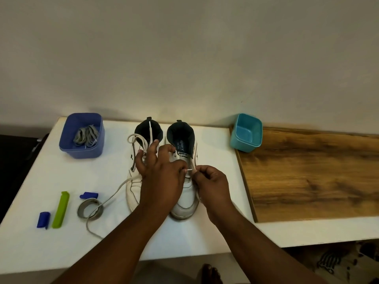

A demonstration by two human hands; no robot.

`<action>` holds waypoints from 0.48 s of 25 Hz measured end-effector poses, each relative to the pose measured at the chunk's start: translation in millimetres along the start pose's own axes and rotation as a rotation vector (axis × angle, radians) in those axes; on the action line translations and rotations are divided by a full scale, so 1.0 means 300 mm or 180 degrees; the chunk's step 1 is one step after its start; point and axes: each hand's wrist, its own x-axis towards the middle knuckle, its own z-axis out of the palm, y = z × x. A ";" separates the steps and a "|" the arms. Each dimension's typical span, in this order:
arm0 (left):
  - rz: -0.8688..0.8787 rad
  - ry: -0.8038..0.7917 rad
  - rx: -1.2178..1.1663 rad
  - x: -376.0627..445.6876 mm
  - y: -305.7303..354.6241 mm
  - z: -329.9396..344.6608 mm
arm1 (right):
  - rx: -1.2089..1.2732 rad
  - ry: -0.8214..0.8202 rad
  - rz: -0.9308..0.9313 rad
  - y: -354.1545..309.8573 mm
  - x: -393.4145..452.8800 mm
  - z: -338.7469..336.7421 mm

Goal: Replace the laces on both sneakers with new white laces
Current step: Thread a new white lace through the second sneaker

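Two sneakers stand side by side on the white counter [184, 240], toes toward me, and I take the right sneaker [185, 203] as my landmark. My right hand [212, 182] pinches the stiff tip of the new white lace [189, 170] just over that sneaker's eyelets. My left hand [162, 171] lies across both shoes with fingers spread and lightly curled, steadying the tongue; it seems to touch the lace near the tip, though I cannot tell if it really grips.

The lace is light, soft and floppy, so I judge the hard tip is the only part worth holding for threading; the limp cord behind it would buckle if pushed. The shoe itself looks firm enough to stay put under a light press.

Left of the landmark sits the left sneaker [139, 160], a pale lace [114, 197] looped at its collar and trailing away over the counter through a roll of tape [90, 208]. Farther left lie a green clip [60, 210] and two small blue pieces [43, 219]. Behind and left, a blue tub [67, 148] holds grey laces [86, 135]. Behind and right, a teal tub [246, 132] stands at the edge of a wooden board [317, 175].

My own left hand hides most of the eyelets, and that could hinder aiming the tip.
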 end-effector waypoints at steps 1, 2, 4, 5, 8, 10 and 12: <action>0.0040 0.0015 0.0037 0.001 0.002 -0.001 | 0.0075 -0.0013 0.0062 -0.003 -0.002 0.000; 0.0075 0.0024 0.0094 0.001 0.003 -0.002 | 0.0130 -0.0026 0.0102 -0.005 -0.003 0.001; 0.0116 0.0018 0.0230 0.003 0.005 -0.006 | 0.0173 -0.0032 0.0126 -0.004 -0.003 -0.001; 0.0123 0.0008 0.0286 0.005 0.006 -0.007 | 0.0183 -0.0026 0.0134 -0.004 -0.002 -0.001; 0.0122 0.0008 0.0374 0.004 0.008 -0.007 | 0.0212 -0.0019 0.0165 0.000 -0.002 0.002; 0.0056 0.0009 0.0372 0.002 0.011 -0.005 | 0.0155 -0.0012 0.0136 0.000 -0.003 0.000; 0.0012 0.0047 0.0326 0.000 0.012 -0.001 | 0.0050 -0.0008 0.0053 -0.002 -0.003 -0.003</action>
